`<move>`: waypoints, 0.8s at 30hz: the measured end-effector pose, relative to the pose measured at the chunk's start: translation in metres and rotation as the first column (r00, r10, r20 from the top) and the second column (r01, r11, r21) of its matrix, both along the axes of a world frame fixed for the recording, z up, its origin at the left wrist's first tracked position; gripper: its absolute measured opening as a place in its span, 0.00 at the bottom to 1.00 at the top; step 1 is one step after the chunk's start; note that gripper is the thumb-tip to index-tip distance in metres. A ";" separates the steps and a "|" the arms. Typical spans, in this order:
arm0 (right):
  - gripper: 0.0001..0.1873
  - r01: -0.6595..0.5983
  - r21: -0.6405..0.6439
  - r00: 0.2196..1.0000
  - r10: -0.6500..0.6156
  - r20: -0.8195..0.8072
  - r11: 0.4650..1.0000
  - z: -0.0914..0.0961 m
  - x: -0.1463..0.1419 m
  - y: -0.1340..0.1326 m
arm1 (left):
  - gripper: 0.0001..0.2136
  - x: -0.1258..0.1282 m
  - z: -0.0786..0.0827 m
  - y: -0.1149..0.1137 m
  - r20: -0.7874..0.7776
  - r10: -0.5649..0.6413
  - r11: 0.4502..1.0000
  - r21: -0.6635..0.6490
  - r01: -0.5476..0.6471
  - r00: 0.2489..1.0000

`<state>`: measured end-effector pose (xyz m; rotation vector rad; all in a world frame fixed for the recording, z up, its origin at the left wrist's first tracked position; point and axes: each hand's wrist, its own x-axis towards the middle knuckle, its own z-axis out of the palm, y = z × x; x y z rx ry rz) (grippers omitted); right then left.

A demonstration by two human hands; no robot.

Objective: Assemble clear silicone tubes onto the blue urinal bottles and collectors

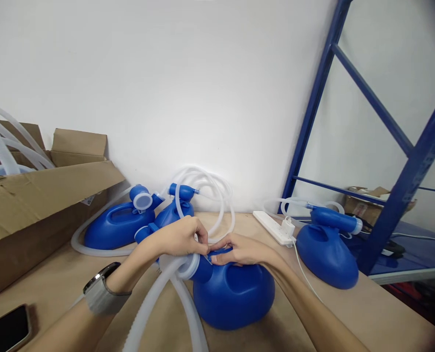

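A blue plastic urinal bottle [235,298] lies in front of me on the brown table, its neck pointing left. My left hand [186,238] is closed in a pinch at the top of the neck, and what sits between its fingertips is too small to make out. Thumb and forefinger of my right hand [237,250] close on the blue handle part right beside it. The fingertips of both hands nearly meet. A whitish cap [188,268] covers the neck's mouth under my left hand. Translucent hose [149,305] runs from there towards me.
More blue bottles [109,227] with coiled hoses [217,186] stand at the back left, and another bottle [327,254] at right. A cardboard box [52,195], phone [8,330], power strip [274,229] with a white plug and cable, and blue metal rack [313,107] surround the work area.
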<state>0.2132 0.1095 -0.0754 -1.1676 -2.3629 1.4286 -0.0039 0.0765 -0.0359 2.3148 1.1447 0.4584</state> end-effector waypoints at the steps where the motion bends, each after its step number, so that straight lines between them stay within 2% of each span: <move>1: 0.31 0.001 0.001 1.000 -0.001 0.003 1.000 0.000 0.000 0.000 | 0.06 0.000 0.001 0.000 -0.002 -0.001 1.000 -0.015 0.001 1.000; 7: 0.30 -0.035 0.035 0.999 0.035 0.000 0.999 0.002 0.003 0.001 | 0.11 -0.007 0.007 -0.007 -0.024 -0.088 0.996 0.002 0.088 0.996; 13: 0.33 -0.067 0.065 0.997 0.065 0.042 0.996 0.003 0.017 0.008 | 0.15 -0.025 0.024 -0.017 -0.060 0.017 0.993 0.118 -0.009 0.998; 19: 0.29 -0.114 0.110 0.993 0.117 -0.027 0.987 0.008 0.027 0.010 | 0.12 -0.022 0.031 -0.032 -0.214 -0.020 0.996 -0.090 0.001 0.977; 24: 0.30 -0.166 0.051 0.985 0.168 -0.028 0.985 0.010 0.030 0.010 | 0.05 -0.011 0.026 -0.037 -0.248 -0.070 0.991 -0.127 0.039 0.966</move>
